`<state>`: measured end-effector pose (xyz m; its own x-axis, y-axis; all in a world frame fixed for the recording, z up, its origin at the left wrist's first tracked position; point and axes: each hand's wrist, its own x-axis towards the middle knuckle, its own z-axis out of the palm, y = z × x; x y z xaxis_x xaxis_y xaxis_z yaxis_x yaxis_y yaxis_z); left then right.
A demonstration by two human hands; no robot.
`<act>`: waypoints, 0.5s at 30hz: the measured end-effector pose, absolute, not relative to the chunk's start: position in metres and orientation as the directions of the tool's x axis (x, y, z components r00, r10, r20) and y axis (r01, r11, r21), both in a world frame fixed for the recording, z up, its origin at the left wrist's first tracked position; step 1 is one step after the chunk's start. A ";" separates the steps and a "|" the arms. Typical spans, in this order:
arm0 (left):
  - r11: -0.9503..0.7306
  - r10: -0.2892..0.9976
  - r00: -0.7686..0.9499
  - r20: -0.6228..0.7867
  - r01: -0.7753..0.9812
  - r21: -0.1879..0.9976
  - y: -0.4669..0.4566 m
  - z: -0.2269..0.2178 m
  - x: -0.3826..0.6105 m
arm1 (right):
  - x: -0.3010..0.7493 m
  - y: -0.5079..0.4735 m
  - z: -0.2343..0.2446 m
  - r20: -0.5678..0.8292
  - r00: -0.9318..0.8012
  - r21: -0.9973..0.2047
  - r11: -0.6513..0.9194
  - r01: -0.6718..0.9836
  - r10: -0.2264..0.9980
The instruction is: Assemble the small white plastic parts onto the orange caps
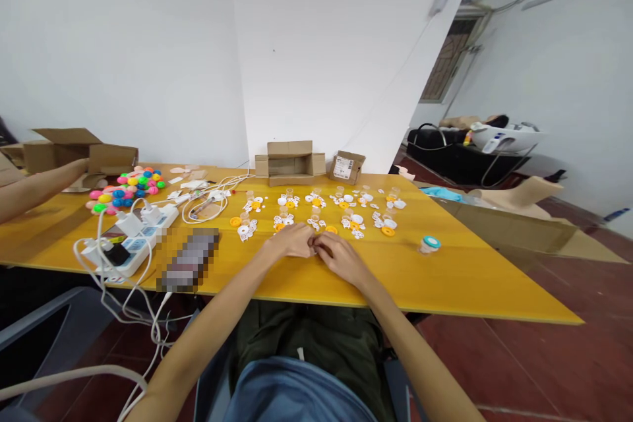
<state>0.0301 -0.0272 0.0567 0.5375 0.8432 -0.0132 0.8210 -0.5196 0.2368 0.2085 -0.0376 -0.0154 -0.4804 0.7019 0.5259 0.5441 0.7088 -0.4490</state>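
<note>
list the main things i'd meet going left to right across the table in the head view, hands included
Pile of multicoloured round balls, dark rectangular phone, left hand, right hand, clear round container with a teal lid.

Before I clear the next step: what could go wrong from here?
The left hand and right hand meet just in front of yellow discs and small white pieces, so a nudge could scatter or mix them.

The phone lies near the front edge of the table, its white cable hanging over near the left forearm; a snag might pull the phone down.
</note>
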 end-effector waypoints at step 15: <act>-0.444 0.896 0.434 0.097 0.858 0.259 -0.002 0.054 0.028 | 0.207 -0.042 -0.012 0.498 -0.463 -0.461 0.676 0.575 0.734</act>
